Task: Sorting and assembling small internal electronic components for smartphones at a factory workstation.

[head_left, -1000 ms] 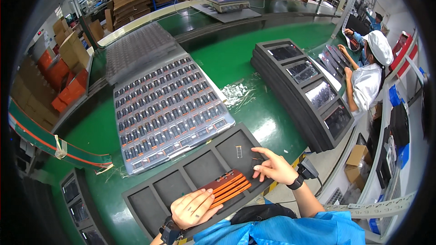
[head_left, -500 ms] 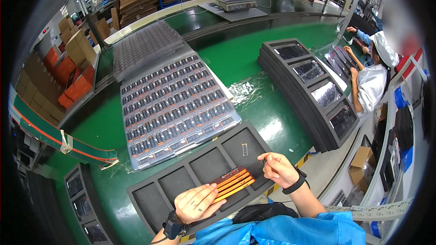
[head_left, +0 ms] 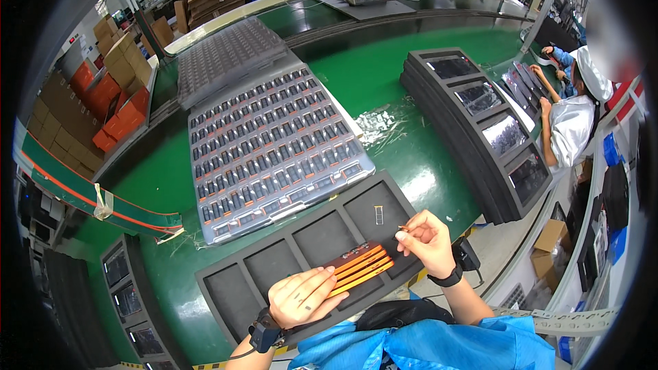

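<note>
My left hand [head_left: 301, 298] is closed around the left end of a fanned stack of flat, phone-sized housings [head_left: 363, 270] with bright orange edges and dark reddish faces. The stack is held over a black foam tray [head_left: 295, 250] with several compartments. Just beyond the stack's right end, my right hand [head_left: 428, 241] pinches a small, thin piece between thumb and forefinger; its kind is too small to make out. A slim metal frame like a SIM card tray [head_left: 379, 215] lies in the foam tray's far right compartment.
A clear plastic tray [head_left: 281, 147] with rows of small dark and orange parts lies ahead, its lid [head_left: 229, 55] behind. Stacked foam trays with screens [head_left: 504, 136] stand right, another [head_left: 127, 299] left. A co-worker [head_left: 572, 120] works at right. Crumpled clear film [head_left: 380, 127] lies mid-bench.
My right hand has come slightly closer to the stack's end, its fingers more curled in a pinch. The left hand keeps its hold, and the whole view has shifted a little.
</note>
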`<move>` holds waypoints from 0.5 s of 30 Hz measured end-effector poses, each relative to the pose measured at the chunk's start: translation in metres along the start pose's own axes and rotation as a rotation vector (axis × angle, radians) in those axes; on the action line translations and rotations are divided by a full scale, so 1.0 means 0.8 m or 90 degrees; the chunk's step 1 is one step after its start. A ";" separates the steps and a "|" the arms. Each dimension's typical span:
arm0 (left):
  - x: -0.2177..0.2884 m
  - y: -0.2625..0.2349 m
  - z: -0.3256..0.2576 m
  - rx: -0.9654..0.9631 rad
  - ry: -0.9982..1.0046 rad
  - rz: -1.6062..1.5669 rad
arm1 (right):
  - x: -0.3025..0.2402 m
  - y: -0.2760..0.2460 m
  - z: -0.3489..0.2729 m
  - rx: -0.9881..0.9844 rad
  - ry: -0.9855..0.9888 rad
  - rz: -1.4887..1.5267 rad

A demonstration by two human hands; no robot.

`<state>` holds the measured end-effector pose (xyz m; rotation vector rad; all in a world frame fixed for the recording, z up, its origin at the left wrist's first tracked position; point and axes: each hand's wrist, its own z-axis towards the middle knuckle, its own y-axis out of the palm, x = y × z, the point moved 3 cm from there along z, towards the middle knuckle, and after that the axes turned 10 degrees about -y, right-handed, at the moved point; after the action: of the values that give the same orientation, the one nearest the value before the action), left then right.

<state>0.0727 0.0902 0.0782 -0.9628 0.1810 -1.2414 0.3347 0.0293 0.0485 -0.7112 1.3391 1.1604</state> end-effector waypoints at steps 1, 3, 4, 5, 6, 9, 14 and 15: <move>0.000 0.000 -0.001 -0.001 -0.002 0.001 | -0.005 0.004 0.001 -0.032 -0.034 -0.012; -0.001 0.001 -0.004 0.013 0.005 -0.001 | -0.018 0.012 0.006 -0.060 -0.015 -0.005; 0.000 0.001 -0.004 0.012 0.003 -0.001 | -0.020 0.015 0.006 -0.087 0.004 0.000; 0.000 0.001 -0.004 0.009 0.003 -0.001 | -0.018 0.016 0.006 -0.088 0.006 0.001; 0.000 0.001 -0.003 0.006 0.003 0.000 | -0.017 0.020 0.007 -0.127 -0.039 -0.007; 0.000 0.001 -0.003 0.006 0.010 -0.017 | -0.020 0.028 0.009 -0.183 -0.084 -0.027; -0.001 0.001 -0.005 0.005 0.007 -0.012 | -0.027 0.049 0.010 -0.223 -0.076 -0.041; -0.002 0.001 -0.006 0.006 0.001 -0.007 | -0.026 0.050 0.010 -0.208 -0.095 -0.070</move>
<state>0.0700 0.0892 0.0745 -0.9560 0.1711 -1.2527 0.3039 0.0444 0.0787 -0.9012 0.9842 1.3304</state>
